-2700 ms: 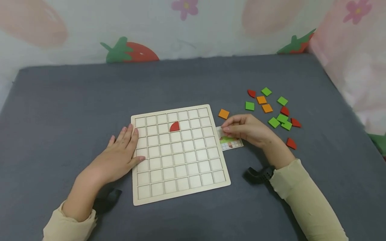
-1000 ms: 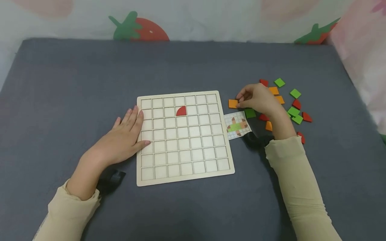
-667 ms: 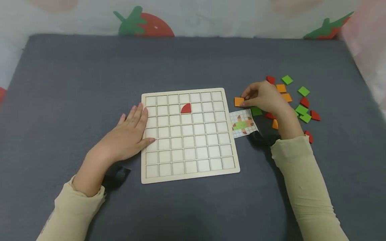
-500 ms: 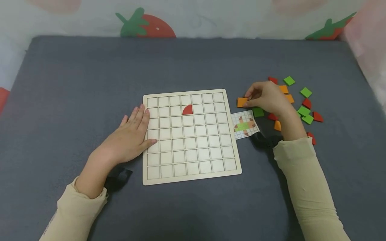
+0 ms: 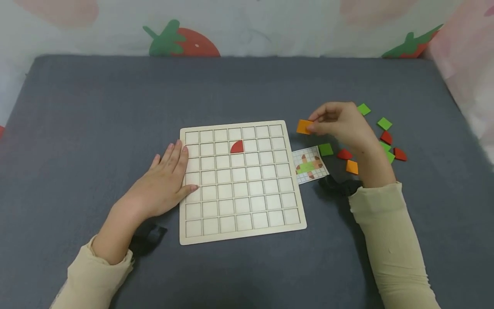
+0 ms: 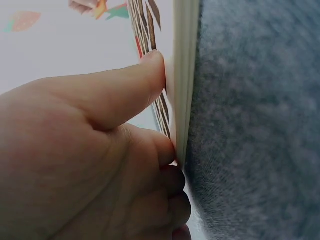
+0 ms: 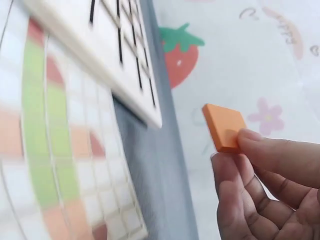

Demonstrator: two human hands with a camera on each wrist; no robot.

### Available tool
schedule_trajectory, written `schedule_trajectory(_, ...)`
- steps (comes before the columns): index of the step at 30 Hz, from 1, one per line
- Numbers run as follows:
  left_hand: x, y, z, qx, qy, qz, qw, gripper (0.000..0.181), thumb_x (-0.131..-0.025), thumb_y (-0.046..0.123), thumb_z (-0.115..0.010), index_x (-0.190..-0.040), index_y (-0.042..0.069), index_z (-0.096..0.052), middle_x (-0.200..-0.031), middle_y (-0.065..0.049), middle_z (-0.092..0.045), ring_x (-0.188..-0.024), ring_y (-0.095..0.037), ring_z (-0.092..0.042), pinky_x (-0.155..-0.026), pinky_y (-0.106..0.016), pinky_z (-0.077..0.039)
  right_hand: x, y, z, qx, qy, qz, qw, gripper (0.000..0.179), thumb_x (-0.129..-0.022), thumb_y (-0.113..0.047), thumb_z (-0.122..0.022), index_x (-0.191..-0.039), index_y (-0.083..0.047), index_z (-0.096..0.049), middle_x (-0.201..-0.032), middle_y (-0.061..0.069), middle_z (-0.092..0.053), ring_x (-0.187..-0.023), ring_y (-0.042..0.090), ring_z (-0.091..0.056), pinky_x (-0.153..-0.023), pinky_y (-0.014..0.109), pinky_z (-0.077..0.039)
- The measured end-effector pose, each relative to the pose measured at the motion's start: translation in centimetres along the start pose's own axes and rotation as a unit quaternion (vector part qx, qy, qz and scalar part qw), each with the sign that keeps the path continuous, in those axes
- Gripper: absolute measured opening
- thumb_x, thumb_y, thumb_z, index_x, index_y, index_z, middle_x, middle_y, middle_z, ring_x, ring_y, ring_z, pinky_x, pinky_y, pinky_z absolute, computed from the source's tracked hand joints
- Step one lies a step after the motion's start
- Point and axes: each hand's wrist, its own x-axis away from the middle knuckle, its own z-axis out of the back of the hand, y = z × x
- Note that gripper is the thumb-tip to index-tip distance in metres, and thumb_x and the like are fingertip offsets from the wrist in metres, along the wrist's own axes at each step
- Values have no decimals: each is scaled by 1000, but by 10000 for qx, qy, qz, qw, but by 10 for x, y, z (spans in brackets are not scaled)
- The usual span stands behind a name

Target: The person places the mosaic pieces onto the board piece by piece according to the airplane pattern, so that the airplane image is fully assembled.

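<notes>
My right hand (image 5: 343, 122) pinches an orange square tile (image 5: 304, 126) between thumb and fingers, right of the board's far corner. In the right wrist view the tile (image 7: 224, 127) is held up off the table. Along the left edge of the wooden grid board (image 5: 243, 233) lies my left hand (image 5: 158, 186), fingers straight, thumb resting on the rim and edge cells. The left wrist view has its thumb (image 6: 135, 85) on the board. One red quarter-round tile (image 5: 237, 146) sits in a cell of the second row. A pattern card (image 5: 310, 165) sticks out from under the board's right side.
Right of the board lie a green tile (image 5: 326, 149), a red quarter-round tile (image 5: 344, 154) and an orange tile (image 5: 352, 167). More green and red tiles (image 5: 400, 154) are scattered beyond the right wrist, some hidden by the arm. Dark grey cloth (image 5: 115, 107) covers the table.
My right hand has moved from the card to the orange tile beside the board, pinched it and lifted it. The left hand has stayed on the board's edge. The head view has shifted.
</notes>
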Motion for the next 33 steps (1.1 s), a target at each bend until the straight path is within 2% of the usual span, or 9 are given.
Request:
schedule_trajectory(4, 1, 1, -1, 27, 35, -15, 10000, 82, -99, 37, -47, -147, -8, 1, -154, -23, 12, -141, -37, 9, -110, -57, -4, 4, -7, -5, -206, -16, 220, 9995, 16, -85, -12, -72, -95, -2, -67, -82, 4, -66, -82, 26, -64, -74, 32, -50)
schedule_trajectory(11, 7, 1, 2, 50, -49, 85, 9999, 82, -99, 39, -45, -147, -7, 2, -154, -22, 14, -141, -36, 10, -110, -56, -4, 5, -17, -22, -552, -383, 500, 9965, 11, -85, -4, -70, -93, 2, -67, -81, 8, -65, -78, 27, -67, -71, 33, -54)
schedule_trajectory(16, 8, -3, 5, 316, -194, -11, 9993, 81, -100, 40, -41, -147, -5, 7, -153, -19, 20, -140, -34, 15, -110, -57, -2, 4, -20, -35, -657, -604, 437, 9951, 11, -84, 0, -68, -94, 4, -66, -82, 10, -64, -78, 28, -65, -72, 34, -54)
schedule_trajectory(21, 4, -5, 7, 268, 84, -166, 9995, 74, -102, 35, -37, -148, -3, 7, -153, -16, 20, -140, -31, 17, -110, -56, -2, 6, -22, -41, -514, -734, 420, 9951, 11, -84, 0, -69, -94, 4, -67, -83, 11, -64, -78, 28, -62, -72, 34, -54)
schedule_trajectory(23, 3, -5, 7, 224, 105, -148, 9996, 73, -102, 33, -37, -148, -2, 8, -154, -15, 19, -141, -31, 16, -110, -56, -2, 7, -23, -42, -495, -791, 407, 9948, 11, -84, -1, -70, -93, 3, -67, -82, 11, -64, -78, 28, -61, -72, 33, -54)
schedule_trajectory(27, 1, -5, 6, 271, -81, -97, 9996, 73, -102, 30, -38, -148, -1, 10, -154, -15, 19, -141, -31, 15, -111, -55, -1, 8, -26, -49, -632, -877, 294, 9937, 11, -83, -1, -71, -92, 3, -67, -82, 11, -65, -77, 27, -61, -71, 32, -53)
schedule_trajectory(33, 2, -4, 7, 361, -114, -90, 9992, 73, -102, 30, -38, -147, -1, 11, -154, -16, 20, -141, -31, 15, -111, -55, -1, 6, -30, -70, -589, -1082, 63, 9924, 12, -81, -1, -72, -92, 3, -68, -84, 12, -66, -76, 23, -64, -70, 31, -54)
